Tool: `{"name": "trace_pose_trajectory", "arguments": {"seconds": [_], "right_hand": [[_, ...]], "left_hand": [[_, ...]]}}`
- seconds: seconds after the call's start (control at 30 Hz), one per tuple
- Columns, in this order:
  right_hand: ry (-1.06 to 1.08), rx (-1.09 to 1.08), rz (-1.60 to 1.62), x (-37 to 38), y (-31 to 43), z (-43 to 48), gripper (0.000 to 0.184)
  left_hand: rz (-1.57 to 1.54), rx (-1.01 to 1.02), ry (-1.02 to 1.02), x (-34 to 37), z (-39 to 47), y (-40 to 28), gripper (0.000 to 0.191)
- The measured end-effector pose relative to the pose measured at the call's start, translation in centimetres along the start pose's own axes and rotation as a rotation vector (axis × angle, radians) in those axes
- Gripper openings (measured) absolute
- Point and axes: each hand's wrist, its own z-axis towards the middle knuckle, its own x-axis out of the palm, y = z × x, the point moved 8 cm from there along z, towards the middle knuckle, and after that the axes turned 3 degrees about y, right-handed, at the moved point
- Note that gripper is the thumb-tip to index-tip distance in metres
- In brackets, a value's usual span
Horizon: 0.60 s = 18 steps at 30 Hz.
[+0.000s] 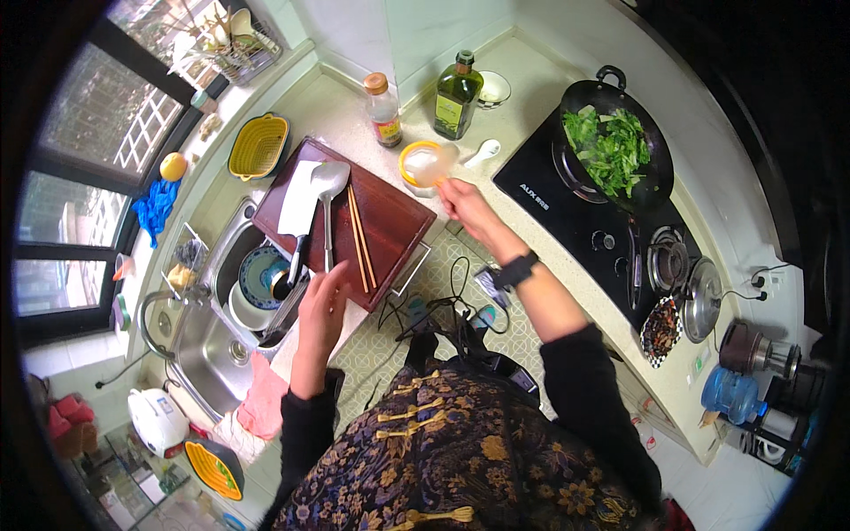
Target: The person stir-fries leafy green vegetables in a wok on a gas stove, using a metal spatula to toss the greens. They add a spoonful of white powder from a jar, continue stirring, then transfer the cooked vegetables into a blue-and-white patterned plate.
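Observation:
My right hand pinches the edge of a blurred translucent lid, which is over part of an orange-rimmed container with white contents. My left hand hovers by the near edge of a dark red cutting board, fingers loosely bent, holding nothing visible. Its fingertips overlap the handle end of a metal spatula; contact is unclear. On the board also lie a cleaver and wooden chopsticks. A white spoon rests right of the container. A black wok holds chopped greens.
A glass seasoning bottle and a green oil bottle stand behind the container. The wok is on a black cooktop. Left of the board are a yellow basket and a sink with dishes. Cables lie near the feet.

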Motion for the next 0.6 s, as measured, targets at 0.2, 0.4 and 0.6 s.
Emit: {"name": "trace_pose_trajectory", "arguments": {"seconds": [0.2, 0.4, 0.6], "right_hand": [[0.018, -0.065, -0.175, -3.3, 3.1, -10.9, 0.024], [-0.085, -0.131, -0.232, -8.0, 3.0, -17.3, 0.023], [-0.182, -0.167, -0.195, -12.7, 4.2, -22.3, 0.018]], "left_hand": [[0.133, 0.393, -0.024, 4.4, 7.9, -13.0, 0.030], [0.475, 0.287, 0.218, 12.5, 10.9, -18.8, 0.024], [0.459, 0.379, 0.273, 17.6, 10.8, -24.1, 0.021]]}}
